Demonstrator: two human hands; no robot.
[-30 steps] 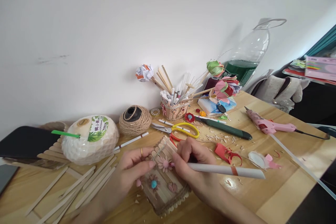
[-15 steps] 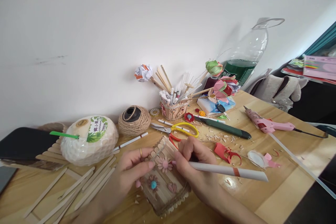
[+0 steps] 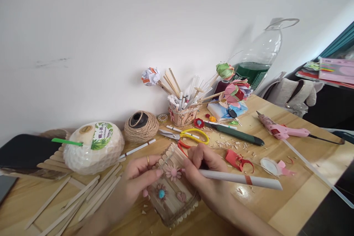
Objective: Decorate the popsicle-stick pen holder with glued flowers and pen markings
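Note:
In the middle front, my left hand (image 3: 138,177) grips the left edge of a box-like craft piece made of wooden sticks (image 3: 172,196), its thumb on the top face. A pink paper flower (image 3: 173,172), a brown flower with a blue pompom (image 3: 161,193) and a small pink heart (image 3: 181,197) sit on that face. My right hand (image 3: 206,177) is closed around a white marker with an orange-brown band (image 3: 240,178). The marker's tip is by the pink flower's right petals; whether it touches them I cannot tell.
Scissors (image 3: 193,136), a green-handled knife (image 3: 238,134) and a ball of twine (image 3: 141,127) lie behind the hands. A pink glue gun (image 3: 284,131) rests at the right. Loose wooden sticks (image 3: 80,195) and a wrapped coconut (image 3: 94,151) are at the left; a stick pot (image 3: 184,116) stands by the wall.

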